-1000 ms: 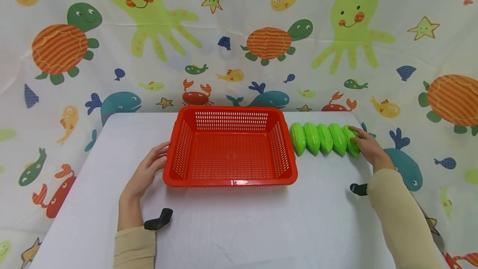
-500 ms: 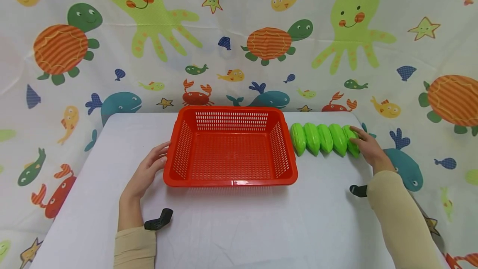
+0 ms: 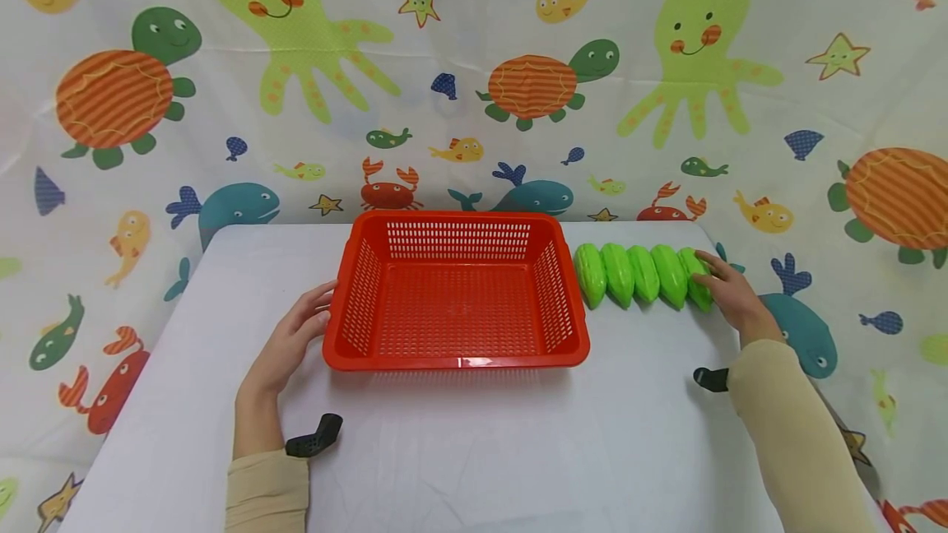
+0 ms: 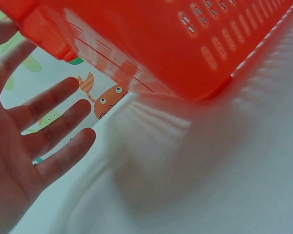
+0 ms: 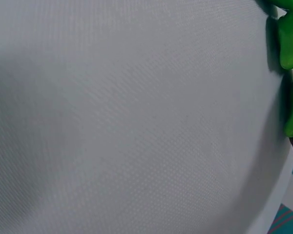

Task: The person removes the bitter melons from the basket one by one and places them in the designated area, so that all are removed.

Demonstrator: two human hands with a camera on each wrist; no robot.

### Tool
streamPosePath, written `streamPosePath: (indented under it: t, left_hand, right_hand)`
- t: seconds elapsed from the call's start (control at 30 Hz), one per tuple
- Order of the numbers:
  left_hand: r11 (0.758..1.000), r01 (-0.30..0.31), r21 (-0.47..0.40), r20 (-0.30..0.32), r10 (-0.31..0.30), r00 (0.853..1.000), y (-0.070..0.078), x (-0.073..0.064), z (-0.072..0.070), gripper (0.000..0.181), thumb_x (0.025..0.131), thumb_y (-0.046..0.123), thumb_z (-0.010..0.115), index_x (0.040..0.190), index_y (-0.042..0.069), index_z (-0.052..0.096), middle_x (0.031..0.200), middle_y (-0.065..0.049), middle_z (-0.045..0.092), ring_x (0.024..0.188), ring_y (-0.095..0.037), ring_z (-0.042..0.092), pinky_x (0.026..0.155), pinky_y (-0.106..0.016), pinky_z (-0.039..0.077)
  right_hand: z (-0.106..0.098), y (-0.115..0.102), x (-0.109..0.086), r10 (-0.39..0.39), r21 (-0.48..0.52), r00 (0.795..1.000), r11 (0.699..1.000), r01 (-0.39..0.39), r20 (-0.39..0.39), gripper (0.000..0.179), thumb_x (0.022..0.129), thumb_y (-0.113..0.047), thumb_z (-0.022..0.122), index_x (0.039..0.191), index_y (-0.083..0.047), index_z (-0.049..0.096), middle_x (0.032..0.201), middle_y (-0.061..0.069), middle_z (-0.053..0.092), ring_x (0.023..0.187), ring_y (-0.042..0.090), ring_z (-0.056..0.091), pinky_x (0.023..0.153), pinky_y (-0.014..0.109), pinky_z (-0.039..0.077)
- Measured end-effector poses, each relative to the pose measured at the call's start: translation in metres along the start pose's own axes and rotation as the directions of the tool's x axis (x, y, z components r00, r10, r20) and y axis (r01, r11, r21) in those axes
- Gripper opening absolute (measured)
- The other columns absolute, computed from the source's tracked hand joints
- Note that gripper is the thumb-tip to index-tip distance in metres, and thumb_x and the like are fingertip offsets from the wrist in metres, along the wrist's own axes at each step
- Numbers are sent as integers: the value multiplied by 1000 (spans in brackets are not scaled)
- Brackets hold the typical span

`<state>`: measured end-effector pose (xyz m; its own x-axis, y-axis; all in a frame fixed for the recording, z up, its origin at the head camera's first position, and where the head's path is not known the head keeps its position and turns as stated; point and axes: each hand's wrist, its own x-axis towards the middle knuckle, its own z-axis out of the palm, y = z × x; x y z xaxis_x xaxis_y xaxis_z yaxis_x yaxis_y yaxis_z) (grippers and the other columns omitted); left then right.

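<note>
In the head view my left hand (image 3: pixel 296 334) lies beside the left wall of a red plastic basket (image 3: pixel 459 361), fingertips at its rim. In the left wrist view the fingers (image 4: pixel 51 95) are spread and fairly straight, holding nothing. To the right of the basket, several green ribbed fruits like star fruit stand in a row, from the leftmost fruit (image 3: pixel 591 275) to the rightmost fruit (image 3: pixel 694 271). My right hand (image 3: pixel 733 294) rests its fingertips on the rightmost one, partly covering it. The right wrist view shows mostly tabletop, with green fruit ends (image 5: pixel 291 41) at its edge.
The basket has slotted walls, and its mesh floor is bare. A white table (image 3: pixel 474 451) carries everything. Behind and beside it hangs a curtain (image 3: pixel 459 15) printed with sea animals. A black wrist-worn device (image 3: pixel 317 436) sticks out at my left sleeve, another device (image 3: pixel 711 378) at my right.
</note>
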<state>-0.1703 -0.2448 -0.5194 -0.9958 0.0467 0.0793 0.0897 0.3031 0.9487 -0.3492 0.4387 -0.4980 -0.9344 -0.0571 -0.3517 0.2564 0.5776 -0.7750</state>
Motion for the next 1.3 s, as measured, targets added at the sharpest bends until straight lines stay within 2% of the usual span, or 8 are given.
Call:
streamPosePath:
  t: [0.33, 0.5, 0.6, 0.67, 0.83, 1.03, 1.13, 1.3]
  left_hand:
    - [1000, 0, 11, 0, 0, 1000, 2, 0, 0, 52, 103, 33, 47, 152, 25, 35, 149, -10, 40, 128, -15, 42, 92, -21, 45]
    - [999, -29, 32, 1, 29, 1000, 6, 0, -5, 52, 103, 30, 47, 153, 23, 34, 147, -12, 42, 126, -10, 43, 92, -20, 46]
    - [997, -38, 66, -24, 40, 999, 12, 4, -12, 52, 103, 30, 46, 153, 24, 33, 144, -13, 44, 124, -12, 46, 93, -26, 49]
    - [994, -22, 111, -54, 28, 998, 20, 9, -18, 52, 104, 33, 45, 153, 26, 32, 144, -14, 45, 125, -18, 47, 97, -36, 49]
    - [962, 62, 264, -130, -28, 991, 48, 28, -30, 59, 103, 43, 43, 155, 20, 27, 147, -21, 39, 132, -40, 38, 99, -65, 38]
    - [885, 116, 451, -159, -48, 986, 88, 62, -39, 66, 102, 43, 40, 155, 7, 24, 152, -27, 30, 136, -49, 30, 96, -69, 37]
    - [854, 127, 504, -145, -62, 987, 104, 81, -39, 66, 103, 41, 39, 154, 2, 22, 154, -28, 26, 138, -49, 27, 99, -70, 32]
    - [828, 137, 544, -48, -133, 990, 127, 113, -36, 69, 104, 42, 34, 153, -4, 17, 154, -31, 23, 138, -50, 26, 104, -68, 28]
  right_hand:
    - [-3, 0, -2, -11, -51, 1000, 999, 10, -17, 70, 103, -45, 42, 158, -25, 3, 160, 22, -7, 144, 49, -9, 109, 70, 4]
    - [-6, -7, 2, -16, -25, 998, 1000, 14, -56, 70, 103, -42, 41, 158, -23, 2, 161, 21, -4, 144, 48, -4, 109, 69, 7]
    - [-6, -16, 4, -24, -6, 993, 1000, 24, -114, 69, 103, -40, 41, 158, -19, 4, 161, 22, -3, 144, 49, -2, 110, 67, 9]
    - [-6, -23, 4, -29, -16, 987, 1000, 27, -161, 70, 103, -40, 40, 158, -17, 4, 161, 23, -3, 144, 49, 0, 110, 67, 9]
    - [3, -48, 6, -58, -103, 963, 994, 32, -264, 70, 102, -45, 37, 158, -14, 8, 161, 22, -3, 145, 46, -1, 111, 66, 9]
    - [20, -85, 8, -210, -257, 938, 956, 138, -277, 66, 104, -38, 36, 155, -2, 14, 159, 27, 8, 145, 46, 4, 114, 62, 10]
    - [29, -106, 9, -262, -332, 936, 927, 176, -234, 67, 104, -39, 32, 155, -1, 13, 158, 30, 7, 144, 49, 3, 112, 64, 10]
    - [54, -150, 16, -300, -430, 941, 878, 209, -155, 67, 104, -38, 33, 155, 0, 12, 156, 32, 4, 142, 52, 2, 111, 66, 9]
